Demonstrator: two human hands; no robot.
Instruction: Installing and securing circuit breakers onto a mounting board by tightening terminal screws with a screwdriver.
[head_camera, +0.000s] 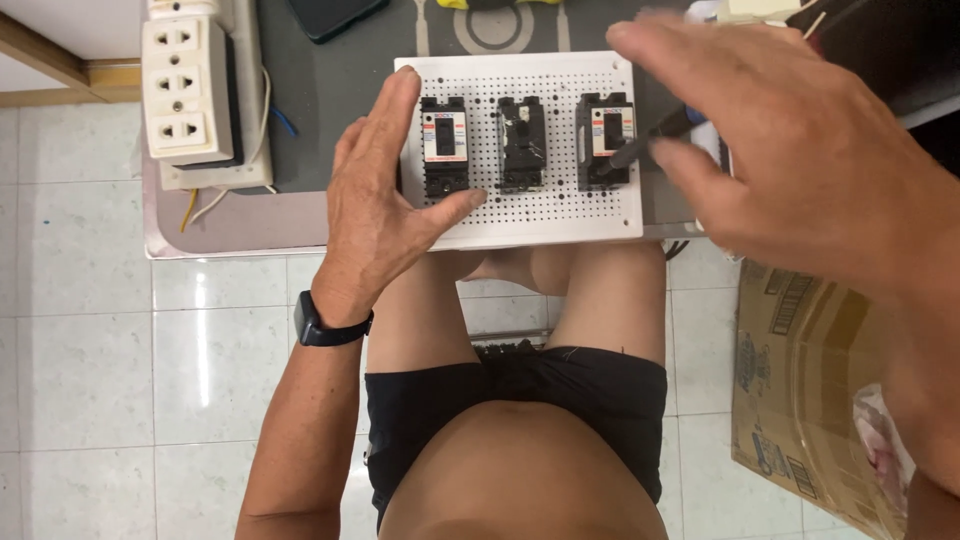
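A white perforated board (560, 215) lies on a low grey table (240, 225) and carries three black circuit breakers: left (445, 145), middle (522, 142) and right (604, 138). My left hand (378, 205) rests flat on the board's left edge, thumb across its front, fingers up its side, holding nothing. Closer to the camera, my right hand (790, 150) grips a dark screwdriver (650, 140). The screwdriver's tip sits at the lower part of the right breaker. Most of the tool's handle is hidden by the hand.
A white three-socket power strip (185, 85) with wires lies at the table's left. A dark phone (335, 15) sits at the back. An open cardboard box (800, 390) stands on the white tiled floor to the right. My knees are under the table.
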